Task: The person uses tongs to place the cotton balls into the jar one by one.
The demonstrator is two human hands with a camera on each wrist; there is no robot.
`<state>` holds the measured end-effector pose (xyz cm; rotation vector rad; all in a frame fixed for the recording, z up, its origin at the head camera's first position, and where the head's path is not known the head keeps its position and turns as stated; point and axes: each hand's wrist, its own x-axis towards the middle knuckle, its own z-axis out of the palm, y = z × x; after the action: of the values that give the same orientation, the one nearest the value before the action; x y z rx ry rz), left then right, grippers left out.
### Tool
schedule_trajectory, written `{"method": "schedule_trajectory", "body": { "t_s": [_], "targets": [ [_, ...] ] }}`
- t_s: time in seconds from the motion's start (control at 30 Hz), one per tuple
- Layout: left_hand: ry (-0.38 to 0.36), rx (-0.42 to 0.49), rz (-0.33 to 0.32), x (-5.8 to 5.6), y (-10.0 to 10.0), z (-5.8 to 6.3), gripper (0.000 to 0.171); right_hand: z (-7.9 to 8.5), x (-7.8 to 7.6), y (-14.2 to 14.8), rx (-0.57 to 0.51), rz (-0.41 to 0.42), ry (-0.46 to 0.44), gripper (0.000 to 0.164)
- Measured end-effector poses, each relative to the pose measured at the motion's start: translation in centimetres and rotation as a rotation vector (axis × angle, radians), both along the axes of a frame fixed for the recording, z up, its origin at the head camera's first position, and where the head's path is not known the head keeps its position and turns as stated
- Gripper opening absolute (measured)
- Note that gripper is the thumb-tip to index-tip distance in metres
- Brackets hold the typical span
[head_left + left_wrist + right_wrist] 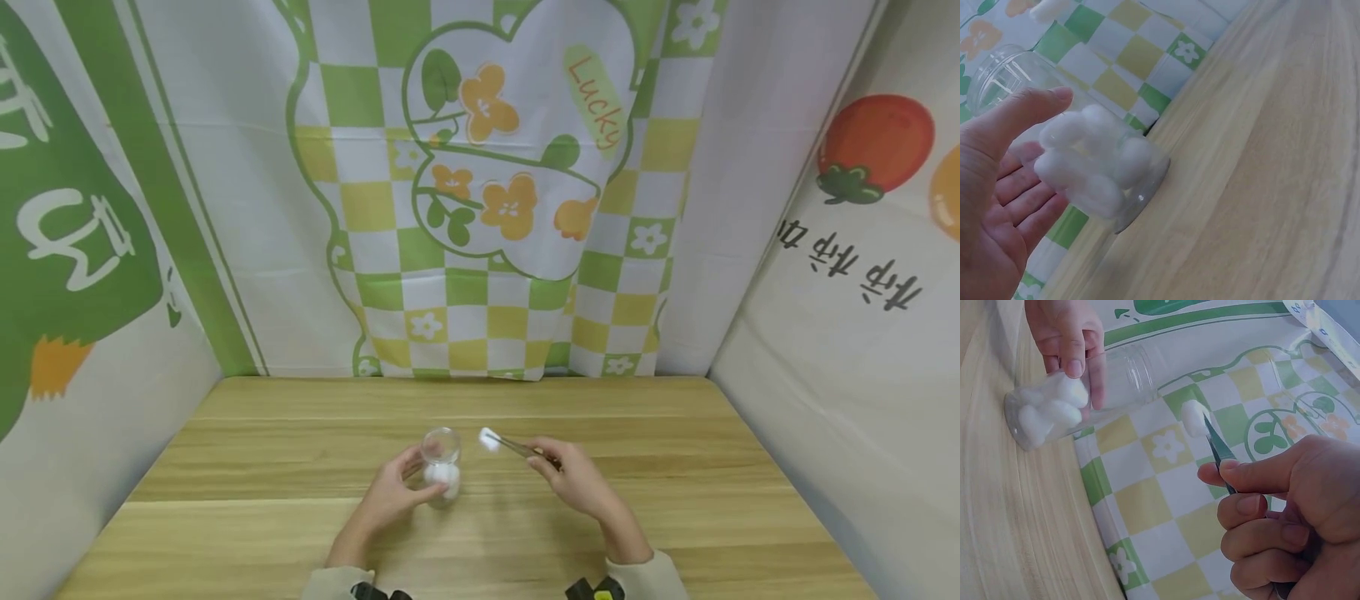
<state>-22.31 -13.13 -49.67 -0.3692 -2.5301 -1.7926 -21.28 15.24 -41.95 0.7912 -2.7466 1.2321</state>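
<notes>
Now: left hand [390, 492] wraps the clear jar [441, 462] upright on the wooden table [675, 467], cotton balls [1094, 162] inside | right hand [577, 479] pinches tweezers [1219, 450] | cotton ball [489, 439] at tips, just beside jar's mouth

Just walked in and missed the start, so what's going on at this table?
A person sits at a wooden table. Their left hand holds a small clear jar that stands on the table with several cotton balls at the bottom. Their right hand grips tweezers with one more cotton ball pinched at the tip, held in the air just beside the jar's open mouth, not yet inside.
</notes>
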Motion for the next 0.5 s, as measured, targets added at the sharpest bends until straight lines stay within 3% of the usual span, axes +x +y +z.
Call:
{"method": "schedule_trajectory", "body": {
  "t_s": [0.3, 0.5],
  "targets": [
    [0.027, -0.006, -0.059, 0.2, 1.6, 0.1, 0.067, 0.3, 0.2, -0.2, -0.028, 0.001, -0.006, 0.023],
    [0.072, 0.012, -0.047, 0.2, 3.3, -0.4, 0.063, 0.3, 0.3, -0.3, -0.031, -0.006, 0.006, 0.022]
  ]
}}
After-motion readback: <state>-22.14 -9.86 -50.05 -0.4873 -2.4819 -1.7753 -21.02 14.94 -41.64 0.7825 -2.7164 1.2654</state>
